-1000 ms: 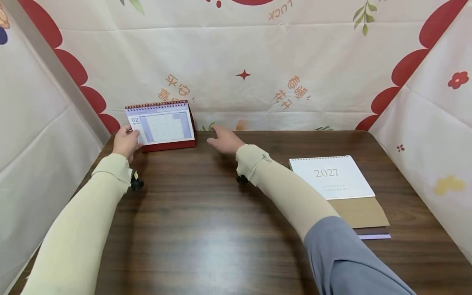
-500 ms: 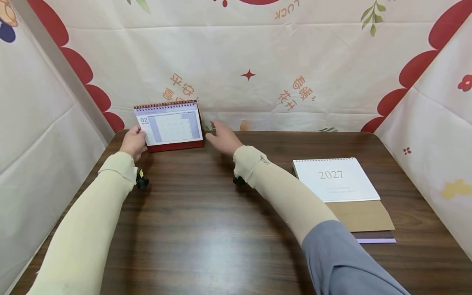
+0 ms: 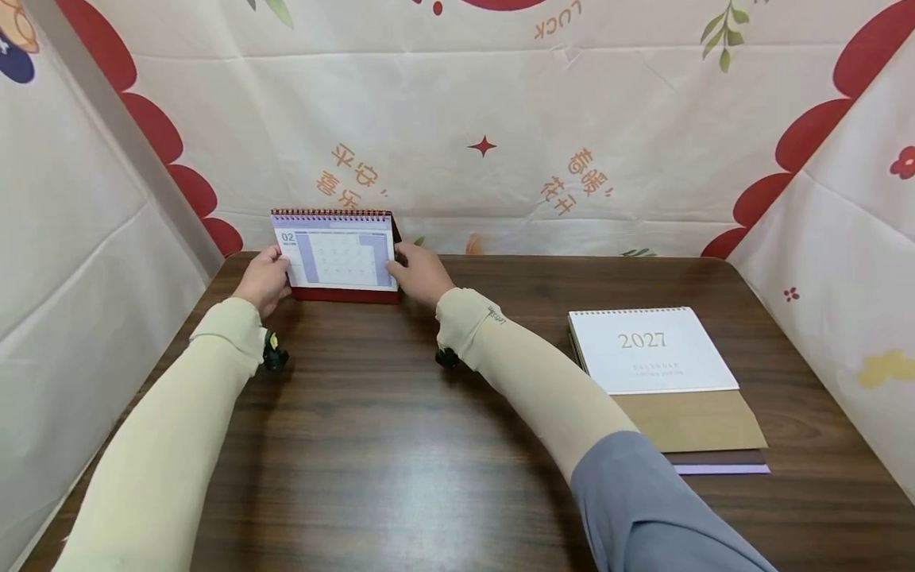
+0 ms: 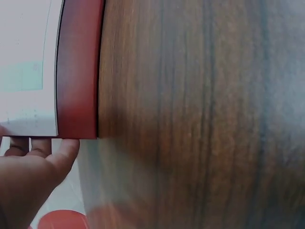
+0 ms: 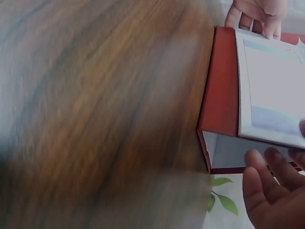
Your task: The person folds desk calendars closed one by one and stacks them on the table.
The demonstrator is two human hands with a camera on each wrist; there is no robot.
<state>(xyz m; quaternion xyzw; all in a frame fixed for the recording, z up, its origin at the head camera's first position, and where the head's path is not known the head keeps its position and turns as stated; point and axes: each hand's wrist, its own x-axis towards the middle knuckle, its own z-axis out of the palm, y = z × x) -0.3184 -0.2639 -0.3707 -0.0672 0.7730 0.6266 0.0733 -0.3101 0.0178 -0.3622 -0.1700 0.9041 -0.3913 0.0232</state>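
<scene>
A spiral-bound desk calendar (image 3: 339,258) with a red base stands at the back left of the table, its page marked 02 facing me. My left hand (image 3: 263,280) holds its left edge, the thumb at the front and the fingers at the side and behind. At the right edge, my right hand (image 3: 423,274) grips with the thumb on the page. In the right wrist view, the fingers (image 5: 281,174) curl at the open side of the red stand (image 5: 221,95). The left wrist view has the left hand (image 4: 33,171) against the calendar's side edge (image 4: 76,95).
On the right of the brown wooden table (image 3: 400,445) lies a white 2027 calendar (image 3: 654,349). A brown board (image 3: 693,421) shows below it, with a purple edge (image 3: 722,469) under that. A printed cloth (image 3: 443,103) hangs behind the table and along both sides.
My right hand has moved left and taken hold of the calendar's right edge. The calendar has shifted slightly right and nearer, and its top now runs level. The left hand keeps its grip.
</scene>
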